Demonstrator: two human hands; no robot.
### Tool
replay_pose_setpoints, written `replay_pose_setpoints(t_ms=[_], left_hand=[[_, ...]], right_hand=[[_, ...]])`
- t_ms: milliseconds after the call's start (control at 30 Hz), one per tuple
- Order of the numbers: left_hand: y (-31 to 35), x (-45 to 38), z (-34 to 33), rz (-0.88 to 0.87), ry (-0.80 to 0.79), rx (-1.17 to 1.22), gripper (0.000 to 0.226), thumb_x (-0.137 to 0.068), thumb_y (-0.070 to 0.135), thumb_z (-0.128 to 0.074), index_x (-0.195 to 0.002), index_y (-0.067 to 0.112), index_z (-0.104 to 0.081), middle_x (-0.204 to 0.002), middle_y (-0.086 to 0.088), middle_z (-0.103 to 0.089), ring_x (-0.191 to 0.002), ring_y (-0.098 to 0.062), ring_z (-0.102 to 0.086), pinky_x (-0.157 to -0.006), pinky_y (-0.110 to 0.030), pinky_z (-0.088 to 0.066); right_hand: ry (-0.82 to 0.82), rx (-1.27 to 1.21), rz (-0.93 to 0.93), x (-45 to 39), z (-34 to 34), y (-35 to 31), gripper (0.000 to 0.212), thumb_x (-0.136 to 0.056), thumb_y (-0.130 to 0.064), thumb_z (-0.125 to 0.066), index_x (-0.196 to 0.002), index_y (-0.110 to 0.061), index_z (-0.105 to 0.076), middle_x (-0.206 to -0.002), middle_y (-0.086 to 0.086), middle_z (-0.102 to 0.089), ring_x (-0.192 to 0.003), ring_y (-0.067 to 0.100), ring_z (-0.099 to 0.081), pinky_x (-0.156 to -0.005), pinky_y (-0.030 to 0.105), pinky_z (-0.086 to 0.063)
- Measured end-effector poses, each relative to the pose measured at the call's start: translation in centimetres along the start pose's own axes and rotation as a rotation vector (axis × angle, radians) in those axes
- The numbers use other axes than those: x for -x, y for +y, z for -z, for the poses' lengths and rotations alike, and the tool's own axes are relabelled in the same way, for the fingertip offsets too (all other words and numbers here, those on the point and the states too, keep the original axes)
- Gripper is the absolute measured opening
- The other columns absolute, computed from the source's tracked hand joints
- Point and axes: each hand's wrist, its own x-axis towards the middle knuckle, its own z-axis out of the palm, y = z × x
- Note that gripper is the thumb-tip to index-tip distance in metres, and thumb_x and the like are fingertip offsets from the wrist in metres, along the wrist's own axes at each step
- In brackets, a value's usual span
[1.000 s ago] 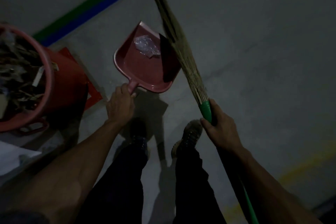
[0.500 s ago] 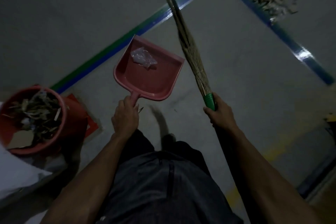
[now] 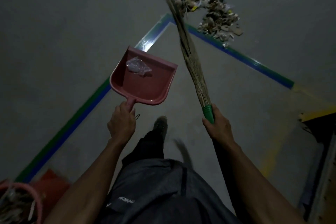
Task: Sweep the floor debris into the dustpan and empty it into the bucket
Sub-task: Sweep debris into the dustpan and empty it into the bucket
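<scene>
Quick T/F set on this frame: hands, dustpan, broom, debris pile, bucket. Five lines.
1. The left hand grips the dustpan by its handle. True.
2. The dustpan is empty. False: a crumpled piece of clear plastic lies in it.
3. The right hand holds the broom at its green collar. True.
4. The debris pile lies inside the taped corner, next to the person's foot. False: it lies at the top of the view, beyond the blue-green floor tape.
5. The bucket sits at top right. False: it is at bottom left, with debris already in it.
</scene>
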Motion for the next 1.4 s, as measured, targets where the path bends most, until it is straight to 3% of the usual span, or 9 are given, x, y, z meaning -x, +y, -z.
replay_pose_setpoints(t_ms=[267,467,600,733,1000,1267,1400], left_hand=[[10.9,-18.5,0.1,-0.140,-0.050,-0.049,0.028,-0.098,0.032,-0.050,-0.113,0.008,-0.053,-0.105,-0.014,-0.056,-0.089,-0.034,-0.057,-0.065,-0.039,-0.039],[19.0,-27.7,0.0,-0.210,-0.071,-0.070,0.029,-0.097,0.032,-0.053,-0.114,0.008,-0.052,-0.103,-0.013,-0.056,-0.089,-0.033,-0.057,-0.065,-0.040,-0.041],[24.0,-32.2,-2.0,-0.224,-0.073,-0.105,0.028,-0.096,0.032,-0.054,-0.111,0.009,-0.053,-0.100,-0.012,-0.056,-0.084,-0.028,-0.054,-0.063,-0.037,-0.038],[29.6,-36.1,-4.8,-0.207,-0.067,-0.129,0.027,-0.097,0.033,-0.052,-0.109,0.009,-0.052,-0.099,-0.011,-0.056,-0.078,-0.020,-0.045,-0.062,-0.036,-0.035],[41.8,-41.8,-8.2,-0.163,-0.079,-0.130,0.032,-0.098,0.031,-0.050,-0.119,0.007,-0.052,-0.109,-0.015,-0.057,-0.095,-0.035,-0.057,-0.066,-0.038,-0.034],[50.7,-49.5,-11.7,-0.122,-0.093,-0.141,0.028,-0.097,0.034,-0.049,-0.111,0.010,-0.051,-0.105,-0.012,-0.056,-0.091,-0.032,-0.057,-0.063,-0.038,-0.037],[54.8,-54.9,-14.7,-0.122,-0.100,-0.131,0.027,-0.096,0.033,-0.052,-0.110,0.010,-0.055,-0.101,-0.010,-0.059,-0.088,-0.030,-0.058,-0.065,-0.039,-0.045]], right_hand=[[0.107,-0.056,-0.104,-14.2,6.0,-5.3,0.071,-0.094,-0.032,-0.058,-0.155,-0.023,-0.024,-0.130,0.016,-0.059,-0.107,0.032,-0.060,-0.083,0.031,-0.044],[0.158,-0.089,-0.156,-22.4,10.5,-6.2,0.071,-0.094,-0.033,-0.057,-0.155,-0.026,-0.022,-0.126,0.016,-0.061,-0.103,0.031,-0.061,-0.078,0.028,-0.040],[0.160,-0.122,-0.174,-28.9,12.9,-5.3,0.073,-0.093,-0.035,-0.057,-0.155,-0.029,-0.020,-0.122,0.015,-0.062,-0.093,0.025,-0.058,-0.076,0.027,-0.040],[0.141,-0.137,-0.186,-36.5,16.2,-3.9,0.074,-0.093,-0.036,-0.057,-0.156,-0.030,-0.019,-0.126,0.015,-0.060,-0.102,0.028,-0.060,-0.078,0.025,-0.039],[0.064,-0.114,-0.177,-50.1,26.3,-3.0,0.073,-0.092,-0.037,-0.058,-0.155,-0.031,-0.021,-0.130,0.015,-0.059,-0.105,0.032,-0.061,-0.085,0.032,-0.048],[0.046,-0.088,-0.201,-61.0,33.2,-2.9,0.076,-0.089,-0.038,-0.060,-0.154,-0.030,-0.023,-0.132,0.014,-0.057,-0.105,0.034,-0.061,-0.087,0.045,-0.054],[0.041,-0.069,-0.191,-67.5,35.4,-2.7,0.071,-0.088,-0.036,-0.059,-0.151,-0.033,-0.027,-0.127,0.012,-0.059,-0.092,0.028,-0.061,-0.077,0.041,-0.055]])
